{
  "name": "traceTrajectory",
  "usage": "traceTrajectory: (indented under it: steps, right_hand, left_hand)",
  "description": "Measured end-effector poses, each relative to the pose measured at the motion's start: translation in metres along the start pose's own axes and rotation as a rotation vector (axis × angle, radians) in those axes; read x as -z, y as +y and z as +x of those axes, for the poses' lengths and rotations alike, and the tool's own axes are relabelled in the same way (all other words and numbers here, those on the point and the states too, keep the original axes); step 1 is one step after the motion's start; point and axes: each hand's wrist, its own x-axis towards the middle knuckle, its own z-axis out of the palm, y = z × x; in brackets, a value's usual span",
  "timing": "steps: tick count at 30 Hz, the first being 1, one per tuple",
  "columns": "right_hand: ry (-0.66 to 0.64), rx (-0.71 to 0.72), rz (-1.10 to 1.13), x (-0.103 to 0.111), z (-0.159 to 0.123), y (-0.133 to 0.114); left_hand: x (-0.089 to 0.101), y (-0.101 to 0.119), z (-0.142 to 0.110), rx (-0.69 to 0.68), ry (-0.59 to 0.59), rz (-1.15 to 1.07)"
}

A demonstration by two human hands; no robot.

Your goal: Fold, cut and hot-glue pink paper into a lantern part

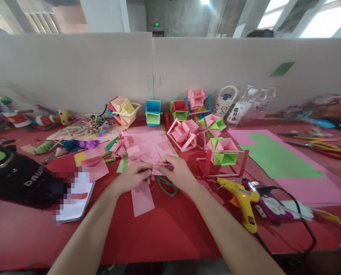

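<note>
Red bench (159, 240) runs open between the forearms to its near edge. Phone (76, 200) bounds that stretch left, glue gun (245, 198) right. Scissors (172, 195) and pink strip (142, 200) sit just nearside of the hands; paper frames (183, 134) crowd beyond. Left hand (134, 174) and right hand (176, 172) meet mid-bench, fingers curled nearly closed, both pinching folded pink paper (158, 170) between them.

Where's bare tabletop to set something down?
Bare red table shows between the forearms, nearer than the pink strip and green scissor handles; another patch, front left, below the phone. Crowded: the back, among paper models, and the right, around the glue gun.
</note>
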Motion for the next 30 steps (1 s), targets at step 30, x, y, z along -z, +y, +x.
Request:
traceTrajectory:
  steps: [30]
  right_hand:
    - [0.156,0.094,0.153,-0.0049,0.003,0.0028]
  left_hand:
    - [-0.0093,-0.004,-0.0023,-0.074,0.055,0.089]
